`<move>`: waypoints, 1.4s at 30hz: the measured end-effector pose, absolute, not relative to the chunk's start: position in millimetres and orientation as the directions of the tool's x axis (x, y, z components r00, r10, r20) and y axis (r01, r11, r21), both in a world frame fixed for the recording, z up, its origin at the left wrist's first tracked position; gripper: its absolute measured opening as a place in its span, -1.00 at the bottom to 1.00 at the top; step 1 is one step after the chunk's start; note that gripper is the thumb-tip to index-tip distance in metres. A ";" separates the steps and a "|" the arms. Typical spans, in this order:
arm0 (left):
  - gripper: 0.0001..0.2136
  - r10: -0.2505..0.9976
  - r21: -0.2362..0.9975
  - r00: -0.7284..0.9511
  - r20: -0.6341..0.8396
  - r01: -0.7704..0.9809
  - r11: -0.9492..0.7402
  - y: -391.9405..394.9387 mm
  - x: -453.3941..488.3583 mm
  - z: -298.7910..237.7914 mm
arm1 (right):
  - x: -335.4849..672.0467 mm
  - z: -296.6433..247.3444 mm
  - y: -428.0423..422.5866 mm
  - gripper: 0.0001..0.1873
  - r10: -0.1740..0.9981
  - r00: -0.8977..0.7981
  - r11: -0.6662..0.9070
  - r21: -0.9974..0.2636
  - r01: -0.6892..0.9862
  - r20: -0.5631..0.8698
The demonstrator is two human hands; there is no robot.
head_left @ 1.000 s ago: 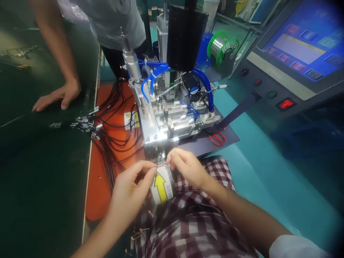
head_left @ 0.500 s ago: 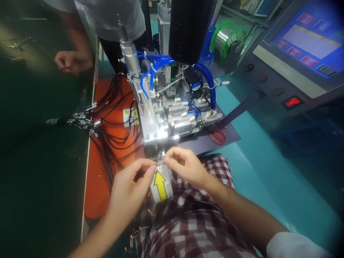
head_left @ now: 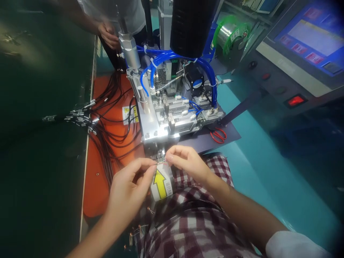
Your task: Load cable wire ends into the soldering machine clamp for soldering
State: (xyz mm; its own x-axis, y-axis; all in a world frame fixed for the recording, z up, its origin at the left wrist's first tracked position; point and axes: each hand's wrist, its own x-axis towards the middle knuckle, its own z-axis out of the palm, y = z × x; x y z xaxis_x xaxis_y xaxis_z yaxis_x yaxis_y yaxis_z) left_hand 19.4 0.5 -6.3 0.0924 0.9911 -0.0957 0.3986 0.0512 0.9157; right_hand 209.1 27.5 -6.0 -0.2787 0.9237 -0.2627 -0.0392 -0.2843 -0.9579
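Thin wires (head_left: pixel 162 162) stretch between my two hands in front of the machine. My left hand (head_left: pixel 127 184) pinches their left end between thumb and forefinger. On the other side, my right hand (head_left: pixel 188 163) has its fingertips closed at the wire tips, with the exact contact partly hidden. Just below the wires is a white plate with a yellow arrow (head_left: pixel 160 184). Close beyond my fingertips stands the metal machine (head_left: pixel 150 125) with its blue air hoses (head_left: pixel 172 55). Several dark cables (head_left: pixel 106 147) with bright metal ends lie to my left.
The cables lie on an orange board (head_left: pixel 92 190). Red-handled scissors (head_left: pixel 218 135) lie on the machine's base at right. Behind are a green spool of silvery wire (head_left: pixel 228 34) and a touchscreen panel (head_left: pixel 313 41). A co-worker's hand (head_left: pixel 109 36) is beyond the machine at far left.
My right hand has shifted very slightly, and more of the wires shows between my hands. The co-worker's hand has moved right, towards the machine. My left hand stays nearly in place.
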 end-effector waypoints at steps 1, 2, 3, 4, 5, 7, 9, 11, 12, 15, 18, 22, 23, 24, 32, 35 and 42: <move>-0.76 0.991 0.918 0.096 -0.098 0.394 0.053 0.1 19.1 -6.7 | 210.0 -5.6 28.4 -0.79 0.917 -0.295 -0.296 -0.954 -0.047 -0.270; -0.77 0.991 0.918 0.096 -0.095 0.394 0.049 -0.2 18.8 -7.0 | 210.9 -5.7 29.2 -0.79 0.910 -0.308 -0.308 -0.950 -0.055 -0.277; -0.77 0.991 0.917 0.099 -0.088 0.397 0.042 -0.3 18.5 -7.3 | 211.6 -6.2 29.9 -0.79 0.904 -0.319 -0.320 -0.945 -0.063 -0.285; -0.78 0.991 0.916 0.103 -0.080 0.399 0.032 -0.2 18.2 -7.4 | 212.2 -7.1 30.5 -0.78 0.898 -0.328 -0.334 -0.940 -0.070 -0.294; -0.79 0.991 0.917 0.109 -0.074 0.399 0.025 0.0 17.9 -7.3 | 212.7 -8.2 31.1 -0.77 0.891 -0.338 -0.346 -0.935 -0.076 -0.302; -0.80 0.991 0.917 0.117 -0.061 0.399 0.009 0.6 17.6 -6.7 | 213.9 -10.3 32.2 -0.76 0.875 -0.366 -0.369 -0.926 -0.084 -0.316; -0.82 0.992 0.914 0.122 -0.040 0.405 -0.013 1.4 17.6 -5.3 | 215.7 -11.7 33.4 -0.75 0.853 -0.408 -0.394 -0.914 -0.095 -0.326; -0.84 0.991 0.915 0.130 -0.032 0.402 -0.023 2.2 18.0 -3.6 | 218.2 -12.3 34.8 -0.74 0.825 -0.458 -0.420 -0.901 -0.107 -0.330; -0.84 0.990 0.920 0.135 -0.037 0.392 -0.019 2.6 18.2 -2.7 | 219.6 -12.5 35.5 -0.73 0.812 -0.480 -0.432 -0.895 -0.112 -0.332; -0.83 0.986 0.939 0.149 -0.072 0.342 0.017 3.6 18.4 -0.9 | 222.9 -12.9 37.0 -0.71 0.769 -0.541 -0.470 -0.875 -0.115 -0.341; -0.83 0.983 0.949 0.168 -0.075 0.316 0.018 3.9 17.4 -0.7 | 223.0 -12.3 36.4 -0.64 0.743 -0.576 -0.495 -0.859 -0.130 -0.341; -0.85 0.979 0.941 0.199 -0.039 0.336 -0.030 2.4 16.7 -1.2 | 218.2 -7.9 31.5 -0.63 0.775 -0.552 -0.433 -0.895 -0.107 -0.309; -0.84 0.978 0.941 0.204 -0.043 0.337 -0.029 1.8 17.0 -0.9 | 216.7 -6.7 30.0 -0.66 0.793 -0.536 -0.397 -0.913 -0.091 -0.290; -0.84 0.977 0.942 0.209 -0.053 0.334 -0.021 1.3 17.4 -0.2 | 215.4 -5.6 28.6 -0.70 0.810 -0.521 -0.357 -0.931 -0.077 -0.268; -0.78 0.944 0.936 0.270 -0.191 0.340 0.092 5.9 15.8 7.7 | 212.6 -8.2 29.6 -0.77 0.826 -0.541 -0.193 -0.981 -0.005 -0.160; -0.75 0.914 0.927 0.306 -0.266 0.341 0.156 8.3 12.6 6.0 | 214.5 -8.9 34.8 -0.77 0.794 -0.596 -0.132 -0.991 0.017 -0.116; -0.78 0.892 0.908 0.326 -0.313 0.379 0.180 10.6 11.3 5.8 | 215.7 -3.6 40.0 -0.84 0.759 -0.648 -0.002 -0.996 0.094 -0.063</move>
